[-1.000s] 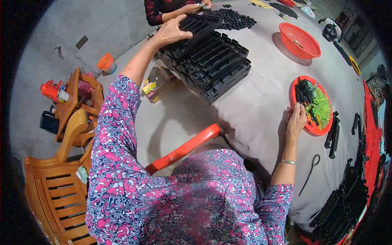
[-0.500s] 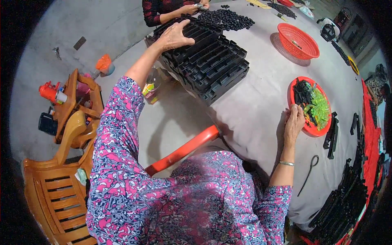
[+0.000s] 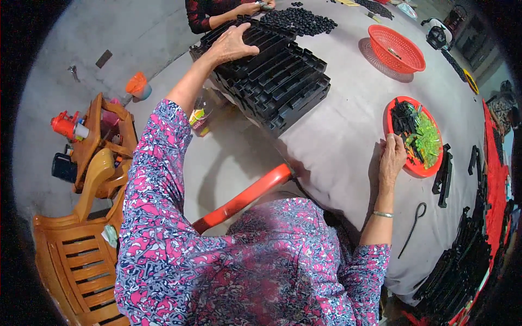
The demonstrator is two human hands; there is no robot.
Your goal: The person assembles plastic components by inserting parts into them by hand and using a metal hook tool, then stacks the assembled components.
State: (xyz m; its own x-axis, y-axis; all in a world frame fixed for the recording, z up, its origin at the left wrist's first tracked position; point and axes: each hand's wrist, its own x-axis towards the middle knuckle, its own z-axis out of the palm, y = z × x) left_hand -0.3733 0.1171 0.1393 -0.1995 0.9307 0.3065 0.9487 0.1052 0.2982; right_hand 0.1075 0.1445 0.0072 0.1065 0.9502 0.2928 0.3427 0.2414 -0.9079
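My left hand (image 3: pixel 232 45) rests with thumb and forefinger spread on top of a stack of long black plastic strips (image 3: pixel 283 81), at the table's left edge. At the right, my right hand (image 3: pixel 392 155) is at the lower left rim of a red plate (image 3: pixel 388 115). Its fingers are curled together there, and whatever is between them is hidden. On the plate lie thin black pieces (image 3: pixel 403 117) and a heap of clear yellow-green pieces (image 3: pixel 427 138), with a few orange bits among them.
A red basket (image 3: pixel 397 49) stands beyond the plate. Small black round pieces (image 3: pixel 299 22) lie near a co-worker's hands (image 3: pixel 253 7). Right of me are a looped metal rod (image 3: pixel 413 228), loose black strips (image 3: pixel 443 176) and a larger pile (image 3: pixel 457 266). A wooden chair (image 3: pixel 81 261) stands left.
The whole view has shifted slightly. Both hands stay at the same places, the left on the stack and the right at the plate's rim.
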